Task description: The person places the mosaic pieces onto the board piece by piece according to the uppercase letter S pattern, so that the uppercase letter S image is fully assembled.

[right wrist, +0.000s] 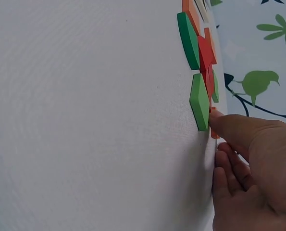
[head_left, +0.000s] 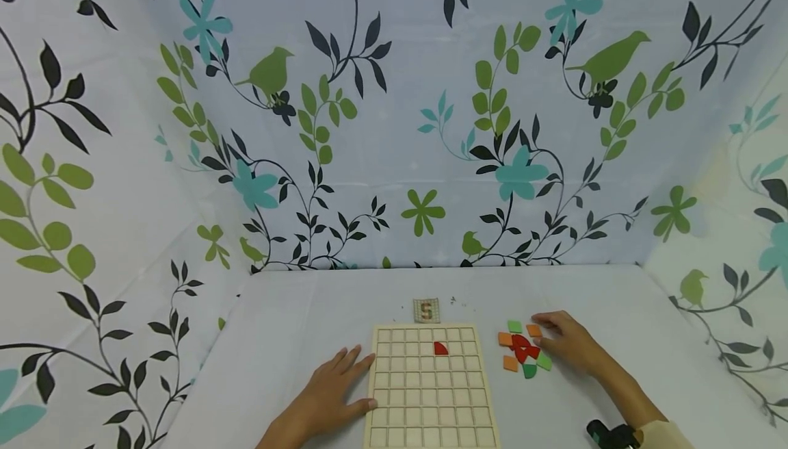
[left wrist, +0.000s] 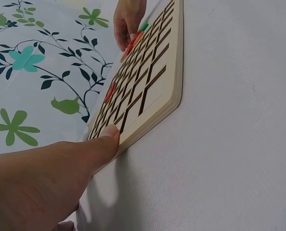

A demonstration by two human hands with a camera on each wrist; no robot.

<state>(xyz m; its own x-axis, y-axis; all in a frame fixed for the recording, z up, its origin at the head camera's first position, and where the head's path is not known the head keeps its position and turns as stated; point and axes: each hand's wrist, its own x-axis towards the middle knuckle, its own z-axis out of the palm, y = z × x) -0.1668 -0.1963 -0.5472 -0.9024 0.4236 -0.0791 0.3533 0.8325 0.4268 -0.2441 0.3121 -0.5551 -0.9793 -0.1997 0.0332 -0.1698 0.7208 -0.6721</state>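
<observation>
A pale wooden board (head_left: 425,394) with a raised grid lies on the table, one red quarter-circle tile (head_left: 440,348) in a cell of its upper rows. My left hand (head_left: 329,391) rests along the board's left side, fingers spread and thumb tip on the rim. Right of the board is a loose cluster of flat tiles: orange squares (head_left: 510,363), light green squares (head_left: 514,326), red pieces (head_left: 522,346) and a dark green piece (head_left: 529,371). At its right edge my right hand (head_left: 569,339) pinches an orange square tile (head_left: 533,330) between thumb and forefinger.
A small square card (head_left: 427,311) with a figure like a 5 or S lies beyond the board. White cloth covers the table (head_left: 308,312). A leaf-and-bird patterned curtain (head_left: 394,127) hangs behind and at the sides. A dark wrist device (head_left: 612,434) is on the right forearm.
</observation>
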